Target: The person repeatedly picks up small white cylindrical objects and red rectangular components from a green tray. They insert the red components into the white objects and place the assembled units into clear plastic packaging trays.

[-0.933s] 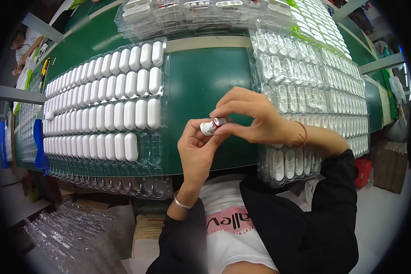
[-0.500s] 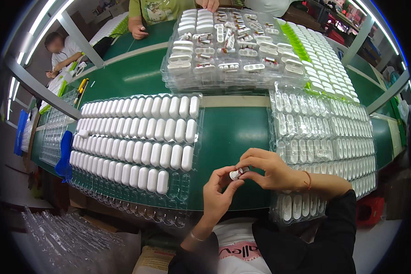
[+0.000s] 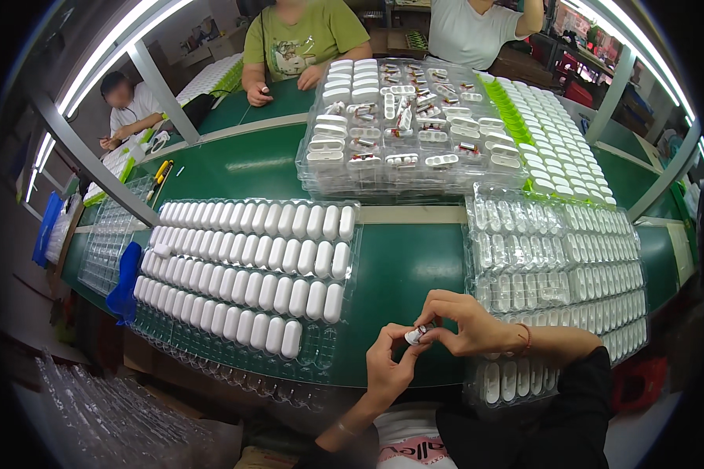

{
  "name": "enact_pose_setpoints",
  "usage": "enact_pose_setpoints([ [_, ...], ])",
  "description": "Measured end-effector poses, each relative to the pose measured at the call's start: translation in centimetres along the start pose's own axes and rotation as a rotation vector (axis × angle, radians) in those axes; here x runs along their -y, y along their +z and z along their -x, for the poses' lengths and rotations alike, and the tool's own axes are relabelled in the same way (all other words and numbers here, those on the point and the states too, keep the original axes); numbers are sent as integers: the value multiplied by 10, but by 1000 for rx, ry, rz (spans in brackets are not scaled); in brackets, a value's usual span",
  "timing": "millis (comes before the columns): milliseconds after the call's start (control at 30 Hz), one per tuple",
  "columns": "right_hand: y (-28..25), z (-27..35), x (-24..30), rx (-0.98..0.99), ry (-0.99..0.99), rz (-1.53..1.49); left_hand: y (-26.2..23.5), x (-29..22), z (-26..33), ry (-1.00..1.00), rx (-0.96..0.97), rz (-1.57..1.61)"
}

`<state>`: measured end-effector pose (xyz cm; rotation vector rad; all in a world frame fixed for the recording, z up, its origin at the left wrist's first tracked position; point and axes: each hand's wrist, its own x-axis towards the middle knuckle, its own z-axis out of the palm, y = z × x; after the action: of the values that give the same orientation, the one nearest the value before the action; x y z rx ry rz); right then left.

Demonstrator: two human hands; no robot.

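My left hand (image 3: 386,366) pinches a small white cylindrical piece (image 3: 415,335) with a dark and reddish part at its upper end. My right hand (image 3: 460,322) meets it from the right, thumb and fingertips closed on that darker end. Both hands hold the piece above the green table's near edge. To their left lies a clear tray (image 3: 320,344) with rows of white oval cases (image 3: 291,338). On the right, beneath my right forearm, stand clear trays (image 3: 471,254) packed with white slotted parts (image 3: 492,383).
Beyond my hands, a stack of clear trays (image 3: 383,186) bears open white cases and small red-and-silver parts. Bright green trays (image 3: 502,117) with white cases stand behind it. A blue piece (image 3: 123,289) lies at the left edge. Several people sit across the table, between metal posts (image 3: 163,94).
The view has tilted upward, so the table and trays sit lower in the picture. My hands stay together on the small white piece. Across the table, a person's hand has left the tray stack.
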<state>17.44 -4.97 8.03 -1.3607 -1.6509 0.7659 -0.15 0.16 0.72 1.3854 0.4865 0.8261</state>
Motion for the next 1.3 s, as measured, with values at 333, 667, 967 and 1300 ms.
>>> enact_pose_setpoints([
  [333,4,2,5,-123,1,146,19,4,-2,-13,-88,158],
  [667,7,-3,-7,-169,219,-422,9,-4,-4,-45,-148,212],
  [967,-2,-8,-15,-135,407,-768,13,-1,-8,-55,-226,230],
  [1300,-2,-8,-20,-170,470,-802,12,2,-7,-50,-195,204],
])
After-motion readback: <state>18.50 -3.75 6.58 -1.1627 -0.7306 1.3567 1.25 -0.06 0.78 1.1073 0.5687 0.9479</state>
